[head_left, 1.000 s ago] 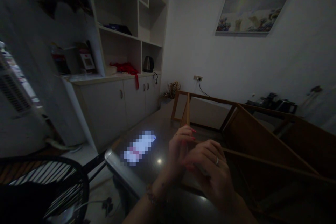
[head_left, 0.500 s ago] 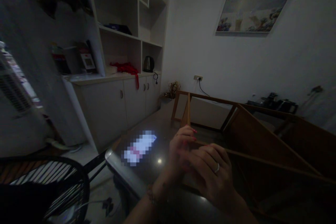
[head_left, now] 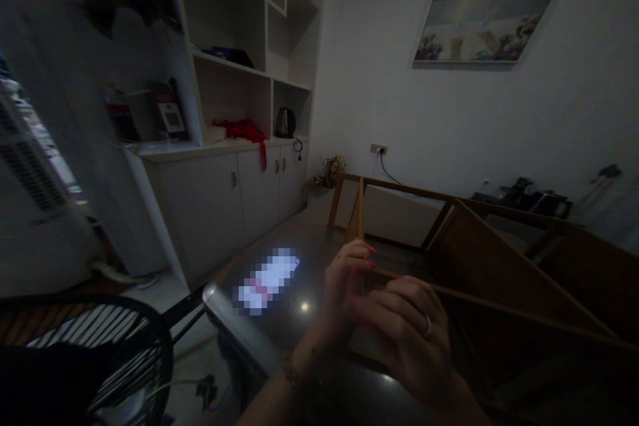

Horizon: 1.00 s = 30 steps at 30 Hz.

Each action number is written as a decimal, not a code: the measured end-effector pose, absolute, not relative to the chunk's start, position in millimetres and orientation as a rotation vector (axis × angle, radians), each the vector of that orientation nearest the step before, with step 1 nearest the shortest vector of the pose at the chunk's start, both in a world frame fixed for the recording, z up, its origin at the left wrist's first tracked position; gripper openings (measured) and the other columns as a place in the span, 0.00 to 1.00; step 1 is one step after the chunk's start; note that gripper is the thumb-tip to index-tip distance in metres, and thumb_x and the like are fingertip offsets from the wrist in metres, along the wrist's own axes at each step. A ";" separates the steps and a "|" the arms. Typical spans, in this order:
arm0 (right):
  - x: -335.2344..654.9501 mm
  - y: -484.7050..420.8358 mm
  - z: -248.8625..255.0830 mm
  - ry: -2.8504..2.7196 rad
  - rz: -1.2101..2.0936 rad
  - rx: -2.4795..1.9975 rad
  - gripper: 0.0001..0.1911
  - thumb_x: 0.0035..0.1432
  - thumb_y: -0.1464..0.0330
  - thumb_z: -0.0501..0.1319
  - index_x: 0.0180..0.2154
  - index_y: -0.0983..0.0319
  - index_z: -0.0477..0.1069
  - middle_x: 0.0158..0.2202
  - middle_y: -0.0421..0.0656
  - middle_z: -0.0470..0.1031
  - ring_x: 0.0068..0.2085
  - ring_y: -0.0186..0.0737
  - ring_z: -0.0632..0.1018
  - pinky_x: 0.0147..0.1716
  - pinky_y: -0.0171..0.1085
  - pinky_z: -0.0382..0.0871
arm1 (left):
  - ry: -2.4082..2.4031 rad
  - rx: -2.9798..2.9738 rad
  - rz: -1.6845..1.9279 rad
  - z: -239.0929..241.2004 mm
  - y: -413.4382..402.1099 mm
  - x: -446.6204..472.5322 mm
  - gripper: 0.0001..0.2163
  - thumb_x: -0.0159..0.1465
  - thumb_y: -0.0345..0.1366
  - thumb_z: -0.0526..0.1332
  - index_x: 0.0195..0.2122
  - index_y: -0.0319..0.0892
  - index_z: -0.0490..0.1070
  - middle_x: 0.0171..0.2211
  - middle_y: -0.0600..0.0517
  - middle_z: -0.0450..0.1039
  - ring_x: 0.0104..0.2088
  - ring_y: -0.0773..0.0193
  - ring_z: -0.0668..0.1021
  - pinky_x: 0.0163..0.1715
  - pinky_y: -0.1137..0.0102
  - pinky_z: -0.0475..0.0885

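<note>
My two hands meet over a dark glossy table (head_left: 319,386), just in front of a wooden shelf frame (head_left: 479,266) lying on its side. The fingers of my left hand (head_left: 344,286) are curled, their red nails pointing right near a thin wooden edge of the frame. My right hand (head_left: 409,339), with a ring on one finger, has its fingers bent and pressed against the left hand. Whatever lies between the two hands is hidden. A phone with a lit screen (head_left: 267,279) lies flat on the table to the left of my hands.
A white cabinet with open shelves (head_left: 224,180) lines the left wall, holding a kettle (head_left: 285,123) and a red cloth (head_left: 242,130). A black fan grille (head_left: 90,359) fills the lower left. A picture (head_left: 479,13) hangs on the far wall; dark devices (head_left: 529,200) sit beyond the frame.
My right hand has slid slightly right and lower against the left hand. The view has shifted a little; the phone and the wooden frame stay in place.
</note>
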State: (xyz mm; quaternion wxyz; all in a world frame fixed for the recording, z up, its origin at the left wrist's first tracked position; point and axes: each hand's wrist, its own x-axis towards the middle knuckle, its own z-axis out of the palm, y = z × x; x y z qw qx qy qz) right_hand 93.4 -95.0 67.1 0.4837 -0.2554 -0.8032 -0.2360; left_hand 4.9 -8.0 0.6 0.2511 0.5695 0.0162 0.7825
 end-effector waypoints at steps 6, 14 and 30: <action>88.3 -98.5 76.3 -2.011 -0.648 -0.634 0.12 0.72 0.72 0.55 0.41 0.58 0.78 0.29 0.36 0.78 0.33 0.35 0.73 0.42 0.36 0.67 | 0.023 1.519 2.220 8.3 -8.5 8.3 0.11 0.74 0.40 0.53 0.40 0.44 0.74 0.34 0.52 0.73 0.42 0.60 0.78 0.46 0.61 0.75; 85.8 -98.8 68.9 -1.996 -0.671 -0.682 0.09 0.71 0.69 0.58 0.37 0.57 0.75 0.27 0.34 0.77 0.34 0.36 0.73 0.47 0.37 0.64 | -0.004 1.513 2.235 8.4 -6.8 9.2 0.11 0.74 0.40 0.53 0.41 0.45 0.74 0.34 0.52 0.74 0.41 0.61 0.78 0.46 0.61 0.75; 88.9 -96.5 71.8 -2.028 -0.664 -0.636 0.06 0.63 0.74 0.61 0.42 0.61 0.70 0.29 0.36 0.80 0.33 0.34 0.78 0.47 0.37 0.67 | 0.054 1.565 2.103 -0.8 -7.4 4.3 0.12 0.75 0.42 0.52 0.43 0.46 0.73 0.39 0.50 0.75 0.46 0.58 0.78 0.48 0.58 0.74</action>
